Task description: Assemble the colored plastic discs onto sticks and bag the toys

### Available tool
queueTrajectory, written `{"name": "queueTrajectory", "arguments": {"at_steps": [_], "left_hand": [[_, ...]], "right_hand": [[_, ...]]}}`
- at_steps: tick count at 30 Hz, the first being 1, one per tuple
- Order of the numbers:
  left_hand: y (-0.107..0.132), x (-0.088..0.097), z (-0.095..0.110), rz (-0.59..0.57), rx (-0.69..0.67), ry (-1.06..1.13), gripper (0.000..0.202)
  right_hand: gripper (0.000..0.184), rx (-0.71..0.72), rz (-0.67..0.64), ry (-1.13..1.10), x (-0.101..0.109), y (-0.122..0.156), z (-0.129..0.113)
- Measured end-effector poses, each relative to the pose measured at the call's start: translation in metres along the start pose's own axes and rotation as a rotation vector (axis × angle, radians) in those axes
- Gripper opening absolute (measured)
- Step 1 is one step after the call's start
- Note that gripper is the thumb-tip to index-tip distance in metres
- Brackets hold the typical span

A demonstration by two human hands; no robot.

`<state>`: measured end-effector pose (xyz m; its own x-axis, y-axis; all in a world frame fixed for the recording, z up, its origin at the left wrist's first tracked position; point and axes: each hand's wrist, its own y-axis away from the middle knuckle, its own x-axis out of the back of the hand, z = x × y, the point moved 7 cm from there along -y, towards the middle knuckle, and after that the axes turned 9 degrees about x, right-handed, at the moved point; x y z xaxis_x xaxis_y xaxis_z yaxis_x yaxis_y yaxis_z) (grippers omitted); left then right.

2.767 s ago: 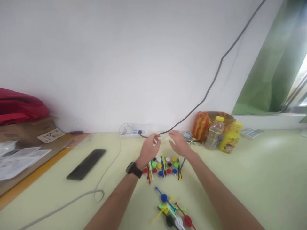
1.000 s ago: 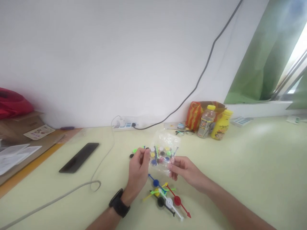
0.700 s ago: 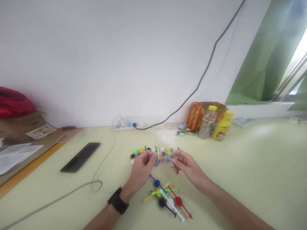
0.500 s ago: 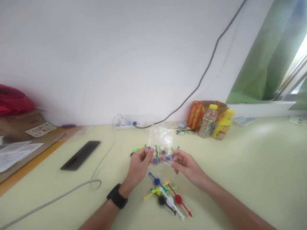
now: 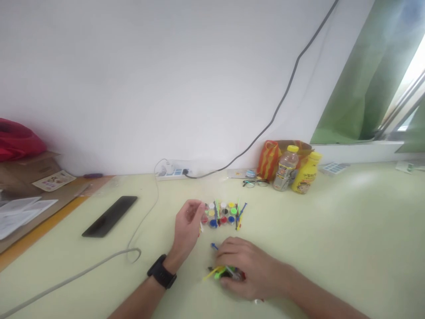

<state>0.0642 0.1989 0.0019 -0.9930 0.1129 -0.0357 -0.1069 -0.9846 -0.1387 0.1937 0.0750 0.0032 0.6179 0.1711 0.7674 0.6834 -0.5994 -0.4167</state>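
A small clear bag of coloured round pieces and sticks [image 5: 222,213] lies on the pale green table [image 5: 332,230]. My left hand [image 5: 186,227], with a black watch on its wrist, is curled with its fingertips pinched at the bag's left edge. Nearer to me, my right hand [image 5: 250,268] lies palm down over a loose pile of coloured arrow pointers [image 5: 217,271], fingers closed round them. Only yellow, green and blue tips stick out from under it.
A black phone [image 5: 109,216] and a grey cable [image 5: 83,274] lie to the left. A power strip [image 5: 172,172], glasses [image 5: 254,182], two bottles [image 5: 284,173] and an orange bag [image 5: 268,163] stand along the wall. Papers [image 5: 20,212] lie at far left.
Both hands held the bag up over the table. The bag now lies on the table and my right hand has dropped onto the pile of pointers near me.
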Motion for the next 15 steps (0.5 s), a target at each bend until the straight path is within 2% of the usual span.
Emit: {"name": "queueTrajectory", "arguments": {"at_steps": [3,7,15], "left_hand": [[0.003,-0.006,-0.001,-0.057,0.004,0.026,0.031],[0.003,-0.009,-0.006,-0.111,0.026,0.049,0.033],[0.0,-0.006,-0.004,-0.091,0.052,0.038,0.04]], "right_hand": [[0.015,-0.022,-0.004,0.041,0.01,0.003,0.005],[0.013,-0.087,0.05,0.032,0.026,0.005,0.012],[0.015,-0.145,0.371,-0.129,0.056,0.012,0.028]]}}
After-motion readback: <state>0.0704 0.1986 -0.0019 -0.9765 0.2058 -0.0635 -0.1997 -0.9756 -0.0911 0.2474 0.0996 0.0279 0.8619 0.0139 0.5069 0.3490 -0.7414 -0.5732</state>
